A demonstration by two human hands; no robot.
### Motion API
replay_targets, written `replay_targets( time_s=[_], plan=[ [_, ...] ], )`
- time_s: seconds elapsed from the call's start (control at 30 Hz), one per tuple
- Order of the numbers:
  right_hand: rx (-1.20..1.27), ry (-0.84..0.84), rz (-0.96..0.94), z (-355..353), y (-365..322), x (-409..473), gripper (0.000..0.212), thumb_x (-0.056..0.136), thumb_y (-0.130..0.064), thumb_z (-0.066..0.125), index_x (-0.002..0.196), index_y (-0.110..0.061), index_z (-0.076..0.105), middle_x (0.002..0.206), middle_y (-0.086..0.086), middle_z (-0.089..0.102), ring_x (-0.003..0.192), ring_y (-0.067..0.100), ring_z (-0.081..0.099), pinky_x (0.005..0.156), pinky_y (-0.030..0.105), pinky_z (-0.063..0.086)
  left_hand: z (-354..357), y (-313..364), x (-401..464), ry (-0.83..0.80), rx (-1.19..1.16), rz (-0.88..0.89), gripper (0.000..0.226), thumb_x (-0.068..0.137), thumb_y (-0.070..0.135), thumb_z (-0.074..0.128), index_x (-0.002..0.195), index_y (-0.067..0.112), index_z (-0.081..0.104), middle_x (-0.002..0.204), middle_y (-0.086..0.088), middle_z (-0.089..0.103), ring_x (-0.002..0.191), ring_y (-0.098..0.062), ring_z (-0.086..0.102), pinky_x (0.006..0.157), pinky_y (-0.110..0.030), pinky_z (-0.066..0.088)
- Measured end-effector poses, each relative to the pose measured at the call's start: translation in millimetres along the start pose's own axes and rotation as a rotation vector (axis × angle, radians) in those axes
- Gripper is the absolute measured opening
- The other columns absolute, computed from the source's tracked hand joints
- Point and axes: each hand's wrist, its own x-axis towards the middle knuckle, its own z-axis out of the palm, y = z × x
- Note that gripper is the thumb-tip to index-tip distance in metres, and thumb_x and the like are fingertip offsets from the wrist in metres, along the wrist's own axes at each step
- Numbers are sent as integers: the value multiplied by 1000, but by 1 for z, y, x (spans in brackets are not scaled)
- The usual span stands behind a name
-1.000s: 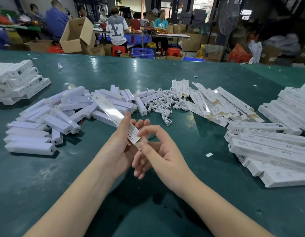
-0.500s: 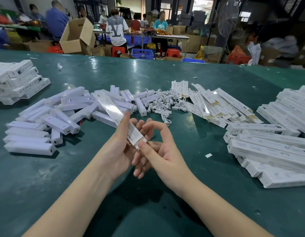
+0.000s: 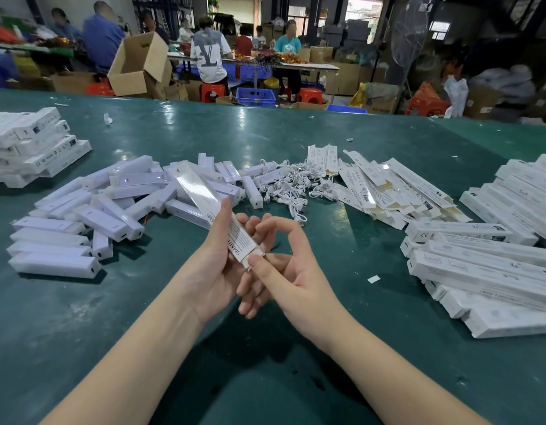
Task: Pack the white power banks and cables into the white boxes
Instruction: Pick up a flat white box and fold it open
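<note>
My left hand (image 3: 218,265) grips a long white box (image 3: 210,204) that slants up and away over the table. My right hand (image 3: 288,271) pinches the box's near end flap between thumb and forefinger. Loose white power banks (image 3: 81,222) lie in a heap at the left. A tangle of white cables (image 3: 291,185) sits behind the hands at centre. Flat unfolded white boxes (image 3: 388,188) fan out to the right of the cables.
The green table (image 3: 265,378) carries a stack of closed white boxes (image 3: 486,265) at the right and another stack (image 3: 29,145) at the far left. Behind the table's far edge are people, cardboard cartons and stools.
My right thumb and forefinger have closed in on the box's near end flap. The box and my left hand have barely moved.
</note>
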Motion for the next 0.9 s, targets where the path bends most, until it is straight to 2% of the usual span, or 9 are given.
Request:
replay_targets(
  time_s=[0.2, 0.33, 0.43, 0.5, 0.57, 0.6, 0.67, 0.77, 0.9],
  plan=[
    [3, 83, 16, -1, 3, 2, 25, 91, -17, 62, 95, -34, 44, 62, 9, 64, 45, 23, 59, 47, 29, 50, -1, -3, 4, 17, 72, 39, 37, 75, 52, 62, 90, 21, 49, 76, 5, 66, 76, -12, 71, 45, -23, 53],
    [-161, 221, 45, -8, 4, 4, 50, 68, -40, 81, 93, -32, 38, 54, 3, 60, 42, 16, 53, 45, 24, 46, 2, -4, 3, 4, -12, 20, 39, 72, 45, 67, 91, 16, 49, 68, 3, 53, 56, -8, 60, 51, -22, 54],
    [-380, 290, 123, -15, 3, 5, 67, 56, -55, 86, 95, -37, 34, 58, -7, 59, 48, 6, 51, 54, 22, 45, 3, -5, 1, -36, 28, -41, 35, 72, 36, 69, 89, 13, 49, 64, 3, 48, 49, -9, 53, 60, -24, 57],
    [-659, 310, 146, -19, -2, 5, 75, 53, -70, 80, 97, -36, 30, 60, -15, 57, 52, 0, 51, 57, 21, 41, 3, -6, 0, -75, 89, -102, 28, 76, 31, 69, 87, 13, 50, 61, 3, 45, 46, -8, 48, 55, -21, 55],
    [-1034, 320, 70, -20, -7, 3, 81, 47, -89, 55, 101, -37, 27, 58, -13, 51, 55, 3, 54, 55, 24, 39, 1, -8, -1, -110, 131, -145, 26, 77, 25, 74, 83, 11, 53, 59, 3, 41, 44, -8, 44, 66, -25, 58],
    [-1152, 321, 2, -18, -9, 3, 82, 48, -93, 45, 104, -37, 26, 58, -14, 47, 55, 6, 54, 54, 25, 39, 0, -8, -1, -121, 144, -156, 25, 75, 23, 75, 82, 10, 55, 57, 3, 41, 43, -8, 43, 72, -27, 58],
    [-1210, 313, -78, -13, -9, 3, 80, 53, -92, 38, 108, -36, 27, 61, -16, 44, 59, 12, 58, 54, 27, 39, -1, -8, 0, -108, 168, -145, 25, 74, 22, 76, 82, 10, 57, 57, 3, 42, 43, -8, 44, 75, -27, 57],
    [-1180, 274, -67, -12, -5, 5, 74, 62, -86, 40, 116, -38, 25, 71, -17, 47, 67, 12, 60, 61, 29, 40, -2, -8, 5, 45, 201, -36, 23, 78, 22, 73, 85, 10, 55, 58, 2, 48, 45, -9, 48, 76, -27, 59],
    [-1076, 251, 6, -17, 1, 10, 64, 78, -75, 44, 129, -38, 30, 85, -12, 57, 70, 8, 56, 72, 30, 47, -10, 0, 17, 402, 223, 215, 15, 89, 20, 66, 92, 10, 55, 61, 0, 58, 48, -11, 57, 49, -21, 53]
  ],
)
